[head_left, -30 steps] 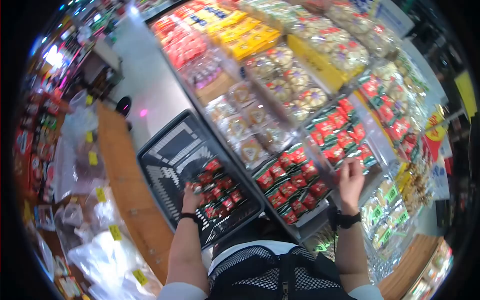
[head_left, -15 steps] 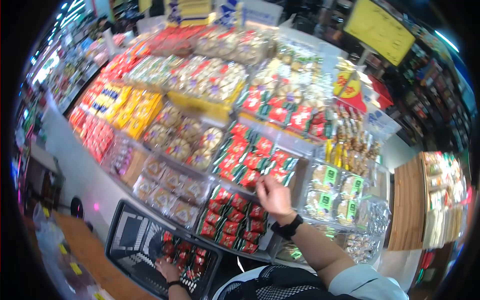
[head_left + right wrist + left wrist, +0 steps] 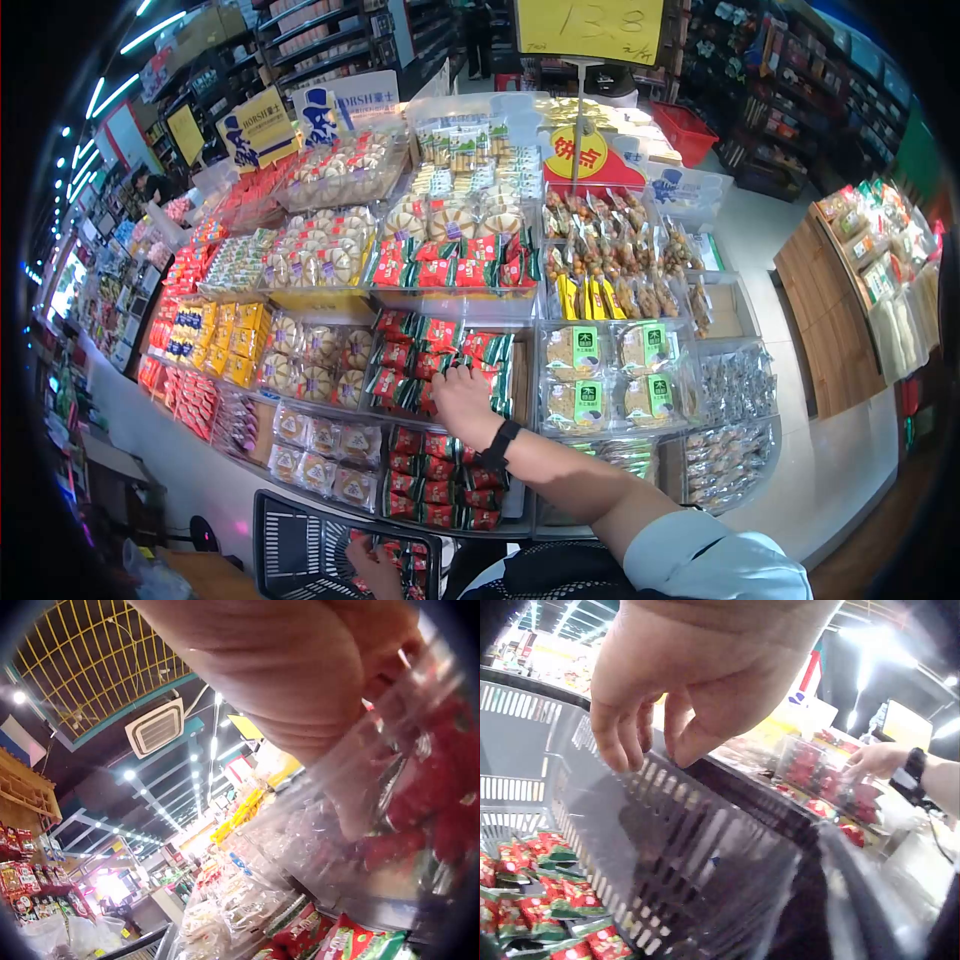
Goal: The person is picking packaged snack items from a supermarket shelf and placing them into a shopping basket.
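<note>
My right hand reaches into a compartment of red-and-green snack packets, fingers bent down onto them. In the right wrist view that hand is behind a clear plastic divider, its thumb showing through beside red packets. Its other fingertips are hidden, and I cannot tell whether they grip a packet. My left hand hangs loosely curled over the grey shopping basket, with nothing between thumb and fingers. Similar red-and-green packets lie in the basket's bottom.
A lower compartment of red packets lies between my right hand and the basket. Biscuit packs with green labels fill the compartments to the right. Wrapped triangle-marked cakes lie to the left. A yellow price sign stands above the display.
The head view has swung up and round toward the display. My right hand has gone from the tray's right side farther left among the packets. The left hand stays at the basket.
</note>
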The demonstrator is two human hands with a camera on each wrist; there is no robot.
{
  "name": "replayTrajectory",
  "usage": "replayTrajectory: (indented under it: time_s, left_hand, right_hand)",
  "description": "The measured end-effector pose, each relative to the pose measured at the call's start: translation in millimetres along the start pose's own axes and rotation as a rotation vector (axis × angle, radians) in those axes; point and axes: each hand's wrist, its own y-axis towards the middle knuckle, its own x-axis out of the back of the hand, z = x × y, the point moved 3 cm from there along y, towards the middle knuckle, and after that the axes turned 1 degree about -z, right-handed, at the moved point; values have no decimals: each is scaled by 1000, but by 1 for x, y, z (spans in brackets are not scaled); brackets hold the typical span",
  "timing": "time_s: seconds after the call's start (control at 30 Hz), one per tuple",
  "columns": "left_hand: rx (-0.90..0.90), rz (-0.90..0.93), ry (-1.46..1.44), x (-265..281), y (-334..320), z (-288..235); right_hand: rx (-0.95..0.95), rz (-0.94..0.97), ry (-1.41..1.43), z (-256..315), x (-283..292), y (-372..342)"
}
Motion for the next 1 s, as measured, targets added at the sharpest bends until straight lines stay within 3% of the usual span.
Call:
replayTrajectory:
  time_s: [0.03,0.1,0.13,0.17,0.23,0.3,0.37,0.47,0.5,0.57,0.6,0.63,0.7,0.77,0.8,0.87,0.9,0.93,1.0]
  left_hand:
    - [-5,-11,6,3,0,-8]
    - [-178,38,-69,3,-2,-36]
    - [-303,-39,-134,10,-5,-55]
    - [-304,-45,-127,6,-8,-56]
    - [-4,89,-537,-6,-5,-53]
    - [12,158,-530,-6,-2,-56]
    - [169,401,-951,-16,1,-66]
    - [215,481,-1174,6,2,-131]
    - [211,482,-1173,10,4,-151]
    - [256,555,-1626,13,5,-184]
    - [281,605,-1640,0,9,-171]
    - [280,606,-1640,-3,12,-174]
    - [370,483,-1629,-5,16,-173]
    - [425,484,-1637,-10,16,-153]
    - [460,499,-1668,-9,15,-150]
    - [533,459,-1667,4,9,-161]
    - [539,440,-1651,6,8,-162]
    - [548,442,-1634,7,7,-160]
    - [567,451,-1619,7,5,-160]
  right_hand:
    - [-29,-11,-55,-3,-8,4]
    - [-31,-77,-49,-4,-13,6]
    - [-43,-62,-32,-6,-11,6]
    - [-57,-44,-15,-9,-10,6]
    - [-57,-64,45,-14,2,5]
    - [-50,-218,171,-18,19,2]
    - [-30,-317,248,-15,36,-7]
    - [169,-407,566,8,71,-27]
    - [241,-333,583,20,69,-38]
    - [362,-176,688,46,77,-68]
    - [419,-133,762,57,59,-85]
    - [483,-36,619,69,37,-100]
    - [496,-66,664,74,33,-116]
    - [512,41,765,59,42,-106]
    - [398,171,668,47,57,-95]
    - [374,-56,462,19,59,-78]
    - [199,-83,270,10,61,-67]
    - [29,-52,259,-7,54,-63]
    - [15,-125,160,-20,53,-56]
